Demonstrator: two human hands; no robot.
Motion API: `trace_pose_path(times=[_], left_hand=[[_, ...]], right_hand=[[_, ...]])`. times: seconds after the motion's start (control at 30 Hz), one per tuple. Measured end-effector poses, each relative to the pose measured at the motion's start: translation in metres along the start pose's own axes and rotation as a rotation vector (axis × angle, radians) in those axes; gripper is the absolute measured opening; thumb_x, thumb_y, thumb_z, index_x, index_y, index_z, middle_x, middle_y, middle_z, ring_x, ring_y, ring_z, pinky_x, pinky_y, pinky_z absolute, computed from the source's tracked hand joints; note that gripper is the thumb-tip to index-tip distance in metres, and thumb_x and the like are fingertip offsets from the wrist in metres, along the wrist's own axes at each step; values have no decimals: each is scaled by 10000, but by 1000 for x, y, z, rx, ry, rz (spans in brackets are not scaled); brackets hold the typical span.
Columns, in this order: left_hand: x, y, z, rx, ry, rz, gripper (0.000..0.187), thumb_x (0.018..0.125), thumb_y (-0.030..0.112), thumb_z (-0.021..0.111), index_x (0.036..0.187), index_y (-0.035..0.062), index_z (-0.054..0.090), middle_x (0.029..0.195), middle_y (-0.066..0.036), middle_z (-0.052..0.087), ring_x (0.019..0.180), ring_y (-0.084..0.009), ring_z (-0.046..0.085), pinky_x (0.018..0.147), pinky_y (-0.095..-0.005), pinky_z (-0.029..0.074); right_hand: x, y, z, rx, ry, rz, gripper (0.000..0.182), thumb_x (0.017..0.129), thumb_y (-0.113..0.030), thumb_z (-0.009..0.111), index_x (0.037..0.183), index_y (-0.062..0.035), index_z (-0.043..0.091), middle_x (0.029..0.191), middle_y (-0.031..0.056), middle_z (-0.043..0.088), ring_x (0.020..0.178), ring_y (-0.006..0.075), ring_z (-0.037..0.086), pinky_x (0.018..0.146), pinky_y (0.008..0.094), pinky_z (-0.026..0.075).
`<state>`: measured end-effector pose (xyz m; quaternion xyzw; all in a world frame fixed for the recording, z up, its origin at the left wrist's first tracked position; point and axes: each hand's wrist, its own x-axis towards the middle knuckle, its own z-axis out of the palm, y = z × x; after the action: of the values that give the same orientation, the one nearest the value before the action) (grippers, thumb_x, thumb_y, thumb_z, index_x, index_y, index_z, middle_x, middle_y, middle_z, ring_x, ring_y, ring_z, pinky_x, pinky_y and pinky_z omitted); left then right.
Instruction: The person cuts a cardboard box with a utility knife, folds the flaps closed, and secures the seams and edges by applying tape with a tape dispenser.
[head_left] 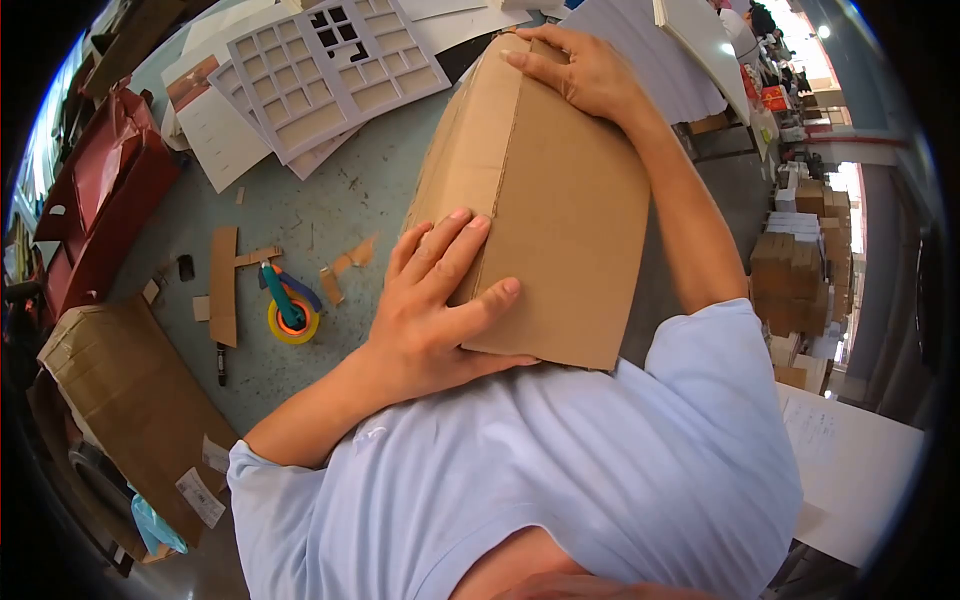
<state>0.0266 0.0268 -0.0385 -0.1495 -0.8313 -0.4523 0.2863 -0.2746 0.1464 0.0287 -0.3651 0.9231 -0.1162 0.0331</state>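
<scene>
A brown cardboard box rests tilted in front of my chest, its near end close to my shirt. My left hand has its fingers spread over the fold at the box's lower left, and the thumb runs along the near edge. At the far top corner, my right hand curls over the edge with the thumb on the upper panel. Both hands touch the box and hold it between them. The underside of the box is hidden.
On the table lie yellow tape rolls, a teal-handled tool, a cardboard strip and a black marker. White grid panels lie at the back. A large carton stands left, a red box behind it.
</scene>
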Motion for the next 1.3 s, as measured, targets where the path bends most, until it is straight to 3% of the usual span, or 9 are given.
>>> trace_pose_path(times=[0.3, 0.4, 0.47, 0.6, 0.7, 0.8, 0.9, 0.97, 1.3], left_hand=[[-4, -2, -8, 4, 17, -8, 704, 583, 486, 950, 1141, 124, 719, 1446, -306, 512, 1344, -480, 502, 1105, -579, 370], [-19, -13, -11, -74, -37, 15, 918, 609, 548, 928, 1345, 89, 628, 1543, -290, 412, 1424, -452, 426, 1162, -566, 317], [-38, -19, -6, -579, 206, -164, 1153, 624, 589, 906, 1524, 51, 427, 1584, -246, 376, 1479, -415, 356, 1187, -528, 300], [-75, -32, -1, -561, 210, -302, 1424, 606, 609, 908, 1608, -33, 125, 1650, -220, 264, 1521, -340, 296, 1224, -461, 253], [-94, -36, 6, -593, 121, -453, 1490, 554, 656, 896, 1622, 3, 89, 1675, -213, 191, 1542, -336, 239, 1243, -475, 190], [-91, -30, 8, -544, 58, -462, 1491, 539, 652, 902, 1619, -4, 109, 1676, -215, 185, 1545, -336, 229, 1238, -464, 206], [-71, -24, 3, -433, 9, -407, 1420, 559, 606, 925, 1604, -8, 184, 1661, -245, 206, 1538, -368, 241, 1219, -479, 253], [-55, -24, 1, -399, 4, -334, 1408, 566, 599, 925, 1604, -2, 188, 1655, -269, 189, 1535, -397, 230, 1216, -484, 257], [-8, 2, -29, 3, -396, -294, 1337, 641, 566, 902, 1584, -41, 174, 1597, -381, 154, 1477, -509, 266, 1193, -515, 306]], right_hand=[[6, -1, 3, 76, 11, -109, 576, 924, -648, 573, 1266, -200, 692, 1143, 94, 743, 1051, 304, 696, 912, 384, 526], [7, -1, 4, 131, 5, -78, 557, 930, -632, 577, 1253, -195, 698, 1128, 99, 747, 1036, 293, 700, 911, 380, 525], [6, -4, 2, 142, 5, -83, 560, 927, -634, 584, 1251, -192, 702, 1113, 107, 750, 1024, 281, 706, 909, 377, 525], [5, 6, 6, 188, 7, -33, 555, 927, -625, 603, 1251, -186, 705, 1091, 105, 752, 1013, 268, 708, 901, 368, 525], [5, 7, 5, 221, 15, -40, 560, 923, -622, 624, 1251, -176, 708, 1080, 102, 752, 1005, 254, 708, 892, 357, 526], [6, 7, 4, 245, 12, -57, 565, 916, -625, 639, 1236, -165, 716, 1069, 94, 755, 999, 249, 710, 892, 356, 525], [4, 2, 1, 247, -45, -15, 502, 972, -472, 668, 1288, -82, 688, 1091, 72, 729, 1018, 153, 658, 908, 290, 493], [2, -2, 0, 204, 23, -28, 561, 918, -634, 634, 1217, -168, 727, 1049, 92, 761, 992, 244, 713, 890, 352, 524], [-4, -1, 1, 130, 42, 5, 615, 897, -680, 604, 1253, -188, 701, 1054, 127, 757, 1008, 290, 712, 897, 391, 523]])
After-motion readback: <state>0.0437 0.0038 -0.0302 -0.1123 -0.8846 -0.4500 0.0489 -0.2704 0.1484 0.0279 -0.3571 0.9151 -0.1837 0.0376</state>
